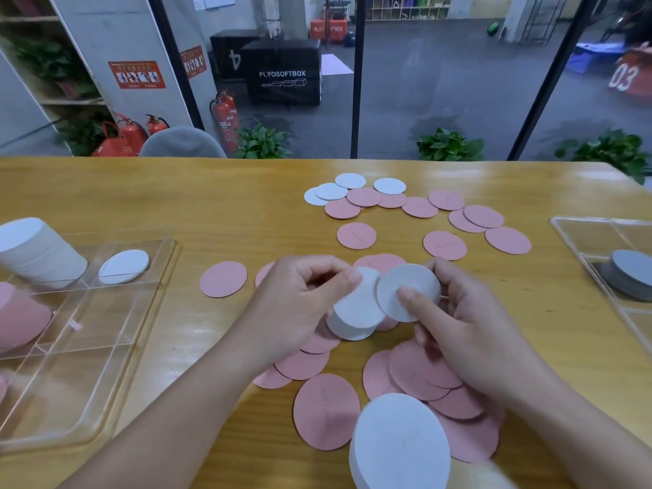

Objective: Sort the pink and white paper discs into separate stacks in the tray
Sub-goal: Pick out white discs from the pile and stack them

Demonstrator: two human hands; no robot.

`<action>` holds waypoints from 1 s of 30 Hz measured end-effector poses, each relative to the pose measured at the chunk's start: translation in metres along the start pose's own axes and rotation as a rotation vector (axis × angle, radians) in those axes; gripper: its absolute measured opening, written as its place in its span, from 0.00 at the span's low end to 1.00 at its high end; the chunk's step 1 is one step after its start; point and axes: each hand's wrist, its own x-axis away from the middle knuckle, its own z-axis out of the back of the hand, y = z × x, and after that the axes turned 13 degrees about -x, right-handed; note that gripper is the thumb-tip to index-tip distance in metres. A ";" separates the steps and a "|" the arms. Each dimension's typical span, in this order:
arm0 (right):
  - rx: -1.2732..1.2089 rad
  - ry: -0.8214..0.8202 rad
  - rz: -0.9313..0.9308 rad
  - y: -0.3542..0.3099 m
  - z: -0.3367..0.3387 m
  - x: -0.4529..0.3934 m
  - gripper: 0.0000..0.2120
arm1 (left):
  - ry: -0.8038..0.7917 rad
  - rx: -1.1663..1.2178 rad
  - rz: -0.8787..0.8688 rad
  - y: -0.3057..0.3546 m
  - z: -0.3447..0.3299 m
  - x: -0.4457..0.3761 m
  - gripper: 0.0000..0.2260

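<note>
At the centre of the frame the left hand grips a small stack of white discs, thumb curled over the top one, while the right hand pinches a single white disc by its edge, tilted up and overlapping the stack. Under and around both hands pink discs lie loose on the wooden table, some overlapping; more pink ones curve across the upper middle of the frame, with a few white discs at their far left end. A thick white stack stands at the bottom edge, cut off by the frame.

At the left edge sits a clear divided tray: a tall white stack in its far compartment, one white disc in the next, and a pink stack partly cut off. A second clear tray at the right edge holds a grey-looking stack, also cropped.

Faint marks show on some pink discs but are too small to read. Beyond the glass, a black box reads "PLYOSOFTBOX", an orange one carries the same word, partly hidden, and a red shape at the upper right shows "03". The red posters at the upper left are illegible.
</note>
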 end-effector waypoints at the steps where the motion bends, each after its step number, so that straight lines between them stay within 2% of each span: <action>1: -0.011 -0.011 0.005 0.000 -0.001 0.000 0.03 | -0.052 0.018 0.019 0.003 -0.003 0.002 0.11; 3: -0.006 -0.044 -0.011 0.000 -0.002 0.000 0.05 | -0.156 0.066 0.021 0.007 -0.008 0.005 0.11; 5: 0.044 -0.093 -0.015 -0.002 -0.003 0.001 0.07 | -0.192 0.050 -0.024 0.008 -0.009 0.008 0.12; 8: 0.071 -0.089 0.004 0.000 0.000 0.000 0.05 | -0.054 -0.072 -0.045 0.001 -0.005 0.007 0.11; 10: 0.078 -0.047 0.003 0.001 0.004 -0.001 0.05 | 0.068 -0.308 -0.066 -0.008 0.002 0.005 0.05; 11: 0.077 -0.030 -0.005 0.002 0.005 -0.002 0.06 | 0.080 -0.434 -0.059 -0.012 0.005 0.004 0.04; 13: 0.075 -0.009 -0.026 0.004 0.007 -0.003 0.06 | 0.020 -0.595 -0.017 -0.018 0.010 0.003 0.12; 17: 0.098 0.005 -0.059 0.010 0.009 -0.005 0.06 | -0.139 -0.720 0.019 -0.016 0.006 0.010 0.25; 21: 0.126 -0.006 -0.052 0.013 0.008 -0.005 0.07 | -0.105 -0.628 0.019 -0.014 0.002 0.010 0.15; 24: 0.142 -0.001 -0.046 0.014 0.008 -0.005 0.08 | -0.032 -0.537 0.032 -0.010 0.001 0.011 0.15; 30: 0.109 0.019 -0.044 0.012 0.007 -0.005 0.06 | 0.109 -0.117 0.089 -0.008 0.003 0.006 0.04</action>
